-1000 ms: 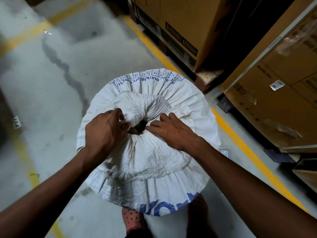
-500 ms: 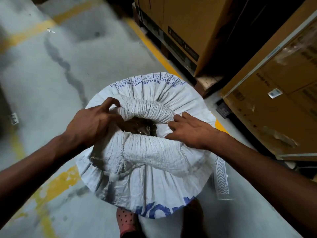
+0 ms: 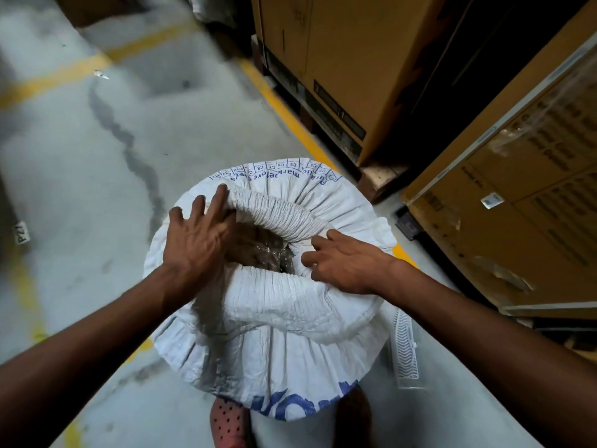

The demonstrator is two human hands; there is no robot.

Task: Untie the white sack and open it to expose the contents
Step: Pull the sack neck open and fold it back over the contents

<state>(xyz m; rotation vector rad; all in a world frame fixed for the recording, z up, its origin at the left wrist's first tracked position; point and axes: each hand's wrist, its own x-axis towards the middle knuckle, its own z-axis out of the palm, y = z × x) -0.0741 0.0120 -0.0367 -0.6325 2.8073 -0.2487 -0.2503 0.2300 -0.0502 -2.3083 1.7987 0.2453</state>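
Note:
A white woven sack (image 3: pixel 290 350) with blue print stands on the concrete floor below me. Its mouth is open and the fabric is rolled into a thick rim (image 3: pixel 277 208). Inside, brownish contents (image 3: pixel 258 250) show under a clear plastic liner. My left hand (image 3: pixel 197 240) lies over the far-left part of the rim, fingers spread across it and thumb hidden inside the opening. My right hand (image 3: pixel 345 263) grips the right side of the rim with curled fingers.
Large cardboard boxes (image 3: pixel 339 76) on a pallet stand close behind the sack, and more wrapped boxes (image 3: pixel 517 221) stand at the right. A yellow floor line (image 3: pixel 284 114) runs along them. A pink dotted shoe (image 3: pixel 226 421) shows under the sack's near edge. Grey concrete floor lies to the left.
The sack's mouth has widened from a small hole to a broad opening that shows the contents. My left hand has moved up and outward along the rim; my right hand has pulled to the right.

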